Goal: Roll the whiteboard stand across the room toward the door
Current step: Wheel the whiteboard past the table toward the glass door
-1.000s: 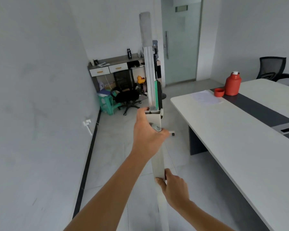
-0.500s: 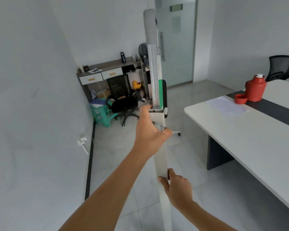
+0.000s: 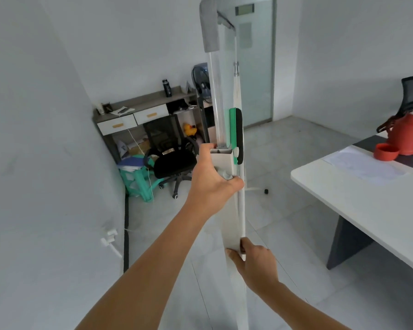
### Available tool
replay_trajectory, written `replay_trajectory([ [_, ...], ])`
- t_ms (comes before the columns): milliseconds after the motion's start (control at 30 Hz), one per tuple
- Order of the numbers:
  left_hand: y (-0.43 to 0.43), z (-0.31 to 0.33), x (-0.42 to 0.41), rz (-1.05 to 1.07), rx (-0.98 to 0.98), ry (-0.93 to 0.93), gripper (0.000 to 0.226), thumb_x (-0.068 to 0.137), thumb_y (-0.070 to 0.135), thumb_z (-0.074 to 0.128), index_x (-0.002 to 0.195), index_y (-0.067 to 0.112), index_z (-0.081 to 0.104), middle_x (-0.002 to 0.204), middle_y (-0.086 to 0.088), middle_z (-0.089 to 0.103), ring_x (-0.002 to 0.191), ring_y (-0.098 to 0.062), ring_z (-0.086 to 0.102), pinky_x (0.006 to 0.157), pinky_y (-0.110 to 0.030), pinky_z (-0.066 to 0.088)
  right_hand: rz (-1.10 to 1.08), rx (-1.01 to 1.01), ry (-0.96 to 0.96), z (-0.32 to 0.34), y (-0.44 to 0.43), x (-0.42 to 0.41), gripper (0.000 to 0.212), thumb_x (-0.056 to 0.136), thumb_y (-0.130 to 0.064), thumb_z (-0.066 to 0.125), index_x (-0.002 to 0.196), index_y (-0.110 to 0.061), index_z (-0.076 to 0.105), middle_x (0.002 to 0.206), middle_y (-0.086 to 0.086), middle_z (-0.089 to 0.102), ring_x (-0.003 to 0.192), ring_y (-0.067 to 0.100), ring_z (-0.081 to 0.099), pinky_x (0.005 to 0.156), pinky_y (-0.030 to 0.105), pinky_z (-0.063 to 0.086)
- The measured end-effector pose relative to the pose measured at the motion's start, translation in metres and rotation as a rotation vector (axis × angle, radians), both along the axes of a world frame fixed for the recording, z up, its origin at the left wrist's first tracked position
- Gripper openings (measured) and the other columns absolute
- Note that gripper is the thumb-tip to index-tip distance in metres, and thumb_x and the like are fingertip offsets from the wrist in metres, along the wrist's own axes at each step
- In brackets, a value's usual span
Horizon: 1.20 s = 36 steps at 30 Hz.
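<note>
The whiteboard stand (image 3: 231, 217) is seen edge-on, a tall white post running up the middle of the view with a grey cap at its top and a green-and-black eraser clipped at mid-height. My left hand (image 3: 212, 182) grips the post high up, around its adjustment knob. My right hand (image 3: 255, 260) holds the post's edge lower down. One stand foot with a black caster (image 3: 266, 191) shows on the floor beyond. The frosted glass door (image 3: 255, 67) stands straight ahead behind the stand.
A long white table (image 3: 367, 201) with a red thermos (image 3: 407, 133) and red cap lies to the right. At the far left corner stand a desk with drawers (image 3: 134, 115), a black office chair (image 3: 172, 160), a green stool and a fan. The white wall (image 3: 45, 163) runs close on the left.
The view has turned and closed in on the door; the table and thermos slid right. The stand has rolled forward, and both hands keep the same grips.
</note>
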<state>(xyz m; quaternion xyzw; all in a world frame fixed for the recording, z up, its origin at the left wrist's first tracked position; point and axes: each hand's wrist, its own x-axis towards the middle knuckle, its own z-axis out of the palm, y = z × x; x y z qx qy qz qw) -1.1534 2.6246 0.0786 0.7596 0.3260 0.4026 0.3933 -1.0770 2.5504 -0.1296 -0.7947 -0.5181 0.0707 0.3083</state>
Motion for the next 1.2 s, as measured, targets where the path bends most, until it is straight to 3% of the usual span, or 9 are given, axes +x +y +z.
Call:
replay_trajectory([
  [233, 0.141, 0.001, 0.008, -0.064, -0.032, 0.009, 0.071, 0.066, 0.006, 0.080, 0.118, 0.032, 0.039, 0.105, 0.008, 0.057, 0.095, -0.010, 0.063, 0.077, -0.028, 0.061, -0.089, -0.023, 0.023, 0.004, 0.136, 0.001, 0.041, 0.084, -0.059, 0.050, 0.082, -0.018, 0.055, 0.070, 0.002, 0.073, 0.059, 0.029, 0.065, 0.051, 0.034, 0.051],
  [367, 0.215, 0.000, 0.017, -0.100, -0.019, -0.006, 0.068, 0.065, 0.003, 0.077, 0.114, 0.031, 0.040, 0.096, 0.008, 0.059, 0.087, -0.012, 0.064, 0.078, -0.040, 0.060, -0.144, -0.021, 0.045, -0.001, 0.206, 0.006, 0.051, 0.080, -0.068, 0.036, 0.082, -0.021, 0.055, 0.076, 0.001, 0.075, 0.063, 0.026, 0.067, 0.055, 0.036, 0.054],
  [600, 0.360, 0.003, 0.034, -0.218, -0.009, -0.010, 0.067, 0.066, 0.005, 0.073, 0.121, 0.023, 0.040, 0.096, 0.010, 0.056, 0.093, -0.019, 0.063, 0.083, -0.048, 0.056, -0.285, 0.011, 0.058, 0.005, 0.345, 0.008, 0.037, 0.086, -0.055, 0.054, 0.087, -0.018, 0.059, 0.081, 0.000, 0.075, 0.071, 0.029, 0.068, 0.053, 0.031, 0.044],
  [800, 0.468, 0.001, 0.064, -0.282, 0.013, -0.016, 0.064, 0.056, 0.017, 0.070, 0.111, 0.032, 0.040, 0.111, -0.001, 0.058, 0.098, -0.022, 0.065, 0.086, -0.048, 0.056, -0.415, -0.004, 0.107, 0.009, 0.449, 0.023, 0.034, 0.087, -0.053, 0.055, 0.087, -0.019, 0.055, 0.086, -0.001, 0.075, 0.076, 0.031, 0.067, 0.059, 0.035, 0.051],
  [1067, 0.612, 0.001, 0.113, -0.355, 0.033, 0.004, 0.067, 0.058, 0.015, 0.071, 0.117, 0.025, 0.040, 0.108, -0.003, 0.061, 0.094, -0.022, 0.064, 0.082, -0.048, 0.056, -0.477, 0.012, 0.084, 0.008, 0.589, 0.066, 0.036, 0.087, -0.054, 0.054, 0.087, -0.018, 0.055, 0.083, 0.002, 0.075, 0.072, 0.031, 0.066, 0.055, 0.033, 0.045],
  [1200, 0.687, 0.003, 0.147, -0.407, 0.021, 0.019, 0.067, 0.060, 0.012, 0.071, 0.117, 0.026, 0.039, 0.106, -0.003, 0.062, 0.092, -0.022, 0.066, 0.081, -0.048, 0.057, -0.510, 0.031, 0.095, 0.006, 0.664, 0.098, 0.038, 0.086, -0.055, 0.055, 0.088, -0.018, 0.058, 0.084, 0.002, 0.076, 0.074, 0.033, 0.067, 0.058, 0.035, 0.051],
])
